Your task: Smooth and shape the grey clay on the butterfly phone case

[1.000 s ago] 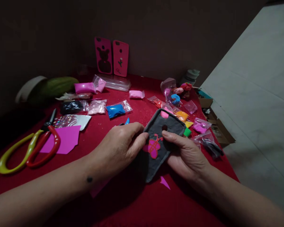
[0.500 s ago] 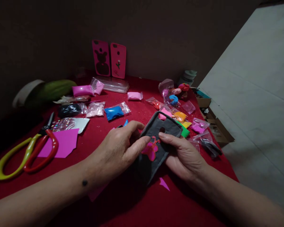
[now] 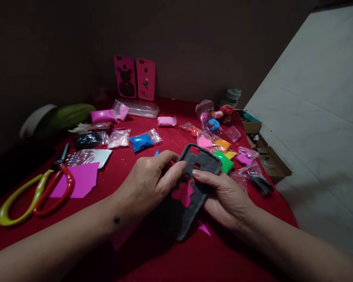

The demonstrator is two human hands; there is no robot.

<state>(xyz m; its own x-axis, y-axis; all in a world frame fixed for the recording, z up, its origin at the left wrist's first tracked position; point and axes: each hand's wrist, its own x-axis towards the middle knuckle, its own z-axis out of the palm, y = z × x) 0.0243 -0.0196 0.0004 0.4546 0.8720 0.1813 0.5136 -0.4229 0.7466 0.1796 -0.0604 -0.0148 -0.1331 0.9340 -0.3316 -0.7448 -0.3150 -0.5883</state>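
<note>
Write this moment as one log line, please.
left hand: grips dark grey phone case | right hand: holds same case from below, thumb on top | case: pink butterfly shape on front | under: red tablecloth

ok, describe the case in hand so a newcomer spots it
On the red tablecloth, find where the left hand and right hand meet. They hold a dark grey phone case. Unlike the two pink phone cases at the wall, it bears a pink butterfly.

Matt grey phone case, glossy scissors
</note>
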